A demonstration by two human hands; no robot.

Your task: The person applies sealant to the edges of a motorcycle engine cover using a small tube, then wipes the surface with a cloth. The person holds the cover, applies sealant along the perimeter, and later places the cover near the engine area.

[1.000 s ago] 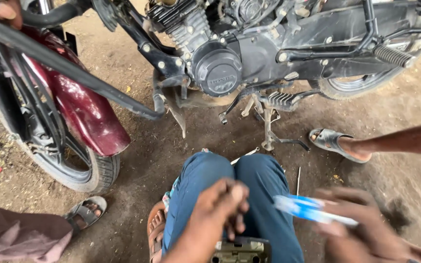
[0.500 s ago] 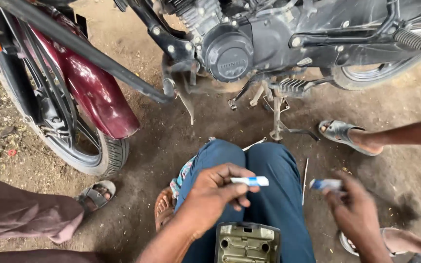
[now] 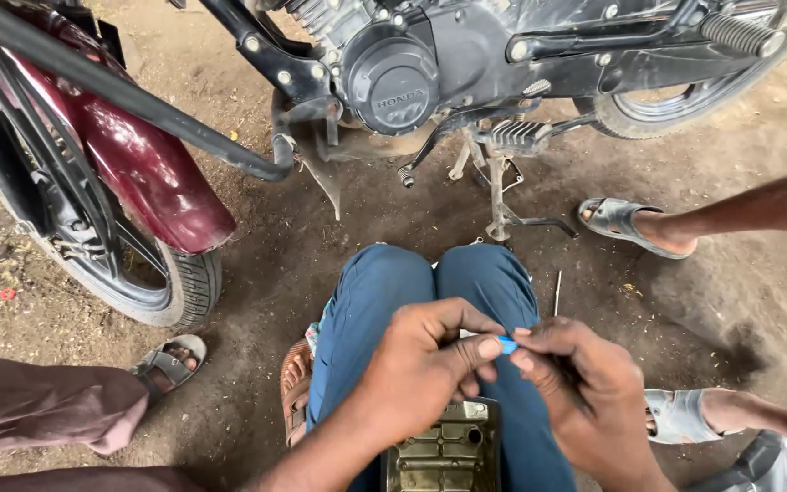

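My left hand and my right hand meet over my knees in blue trousers. Between their fingertips they pinch a small white tube with a blue cap; most of the tube is hidden by my fingers. Just below my hands a dull metal engine cover rests on my lap, its inner side up.
A motorcycle stands ahead: dark red front mudguard, front tyre, black engine case, footpeg and stand. Other people's sandalled feet are at the right, lower right and left. The ground is bare dirt.
My hands were apart, the left with the white tube and the right with the blue cap. They have come together, and the cap and tube now meet between my fingertips.
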